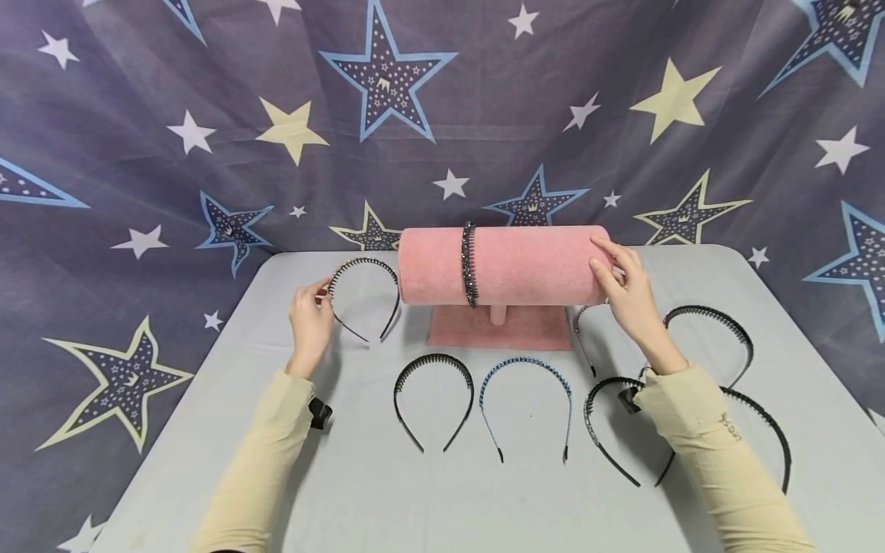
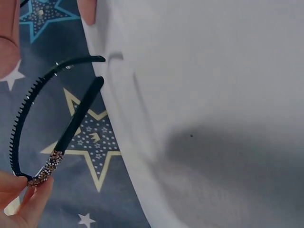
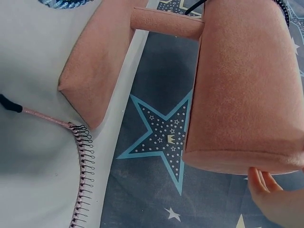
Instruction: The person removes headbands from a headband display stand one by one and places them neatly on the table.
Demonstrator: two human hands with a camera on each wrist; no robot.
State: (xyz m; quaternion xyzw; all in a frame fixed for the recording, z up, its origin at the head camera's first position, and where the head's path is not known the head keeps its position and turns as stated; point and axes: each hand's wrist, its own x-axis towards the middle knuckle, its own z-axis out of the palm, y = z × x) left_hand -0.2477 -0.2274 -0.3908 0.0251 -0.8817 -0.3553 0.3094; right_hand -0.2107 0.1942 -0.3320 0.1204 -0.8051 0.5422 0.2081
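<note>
My left hand (image 1: pixel 309 319) pinches a toothed black headband (image 2: pixel 18 128) at its crown, where sparkling stones (image 2: pixel 50 164) cover the band. The headband is held up beside the left end of a pink roll-shaped display stand (image 1: pixel 539 265), and its two tips hang downward. Around the roll, left of its middle, sits another black headband (image 1: pixel 469 269) with shiny stones. At the roll's right end, my right hand (image 1: pixel 629 296) grips the edge, thumb in front and fingers higher up. The right wrist view shows fingertips (image 3: pixel 256 178) against the roll's end face.
On the grey-white table (image 1: pixel 366 499) lie a black headband (image 1: pixel 434 357) and a blue one (image 1: pixel 525 359). A pink headband (image 3: pixel 80 166) and several black ones, including one at the back (image 1: pixel 712 309), lie near my right forearm. A star-patterned curtain (image 1: pixel 228 69) hangs behind.
</note>
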